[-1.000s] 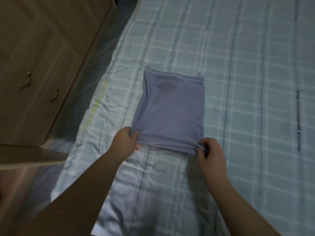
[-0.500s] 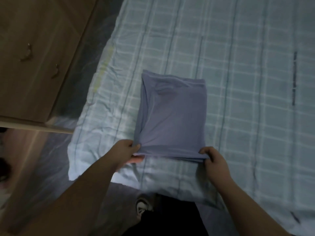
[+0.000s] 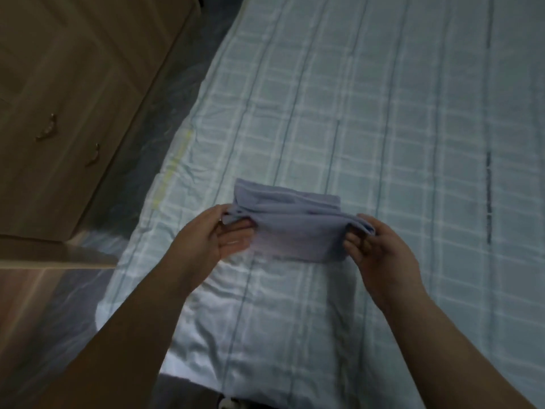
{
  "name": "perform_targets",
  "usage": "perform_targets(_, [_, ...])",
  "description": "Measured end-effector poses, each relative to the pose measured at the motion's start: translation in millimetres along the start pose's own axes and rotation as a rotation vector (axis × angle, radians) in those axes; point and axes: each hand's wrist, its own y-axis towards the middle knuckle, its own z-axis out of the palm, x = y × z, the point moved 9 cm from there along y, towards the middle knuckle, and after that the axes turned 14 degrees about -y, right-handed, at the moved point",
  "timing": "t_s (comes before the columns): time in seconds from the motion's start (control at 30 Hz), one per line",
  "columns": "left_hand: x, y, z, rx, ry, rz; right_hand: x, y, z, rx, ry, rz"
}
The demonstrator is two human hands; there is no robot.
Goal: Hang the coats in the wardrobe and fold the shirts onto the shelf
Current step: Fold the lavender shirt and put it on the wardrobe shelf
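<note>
Both hands hold a folded purple shirt over the bed. The left hand grips the shirt's left end, thumb on top and fingers curled underneath, palm partly showing. The right hand pinches the right end, fingers bunched round the fabric edge. The shirt is doubled over into a narrow band stretched between the two hands, its lower flap hanging down toward the plaid sheet; the far edge sits close to the sheet, and whether it touches is unclear. The bed is covered in a light blue-green checked sheet, wrinkled near the front edge. A wooden wardrobe stands to the left, apart from the bed, with two metal handles on its doors. A dark strip of floor runs between wardrobe and bed.
</note>
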Motion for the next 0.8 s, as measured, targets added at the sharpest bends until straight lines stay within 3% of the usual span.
perform_targets(0.07, [0.6, 32.8, 7.2, -0.033, -0.061, -0.031, 5.8, 30.7, 11.4, 0.024, -0.001, -0.008])
perform_targets(0.2, [6.3, 89.1, 13.1, -0.108, 0.071, 0.041, -7.8, 82.4, 12.4, -0.01, -0.068, 0.036])
perform_targets(0.3, [8.9, 106.7, 12.1, -0.16, 0.444, 0.247, -25.7, 104.3, 4.5, -0.158, -0.164, 0.026])
perform_targets(0.37, [13.9, 98.4, 28.2, -0.105, 0.808, 0.483, -14.2, 104.2, 2.0, -0.251, -0.563, -0.175])
perform_targets(0.43, [33.4, 83.6, 63.0, 0.043, 1.304, 0.779, 5.1, 90.0, 26.7, -0.192, -1.067, -0.55])
perform_targets(0.47, [48.7, 78.7, 76.5, 0.09, 1.507, 0.847, 2.3, 83.8, 41.3, -0.112, -1.28, -0.722])
perform_targets(0.53, [71.0, 84.4, 73.2, 0.048, 1.731, 0.778, -17.7, 81.1, 57.0, -0.011, -1.604, -0.846])
perform_targets(0.6, [79.0, 92.2, 53.6, -0.047, 1.795, 0.663, -46.3, 92.6, 44.9, 0.005, -1.771, -0.698])
perform_targets(0.8, [86.4, 101.7, 28.5, -0.094, 1.887, 0.628, -72.2, 104.2, 27.1, 0.001, -1.862, -0.63])
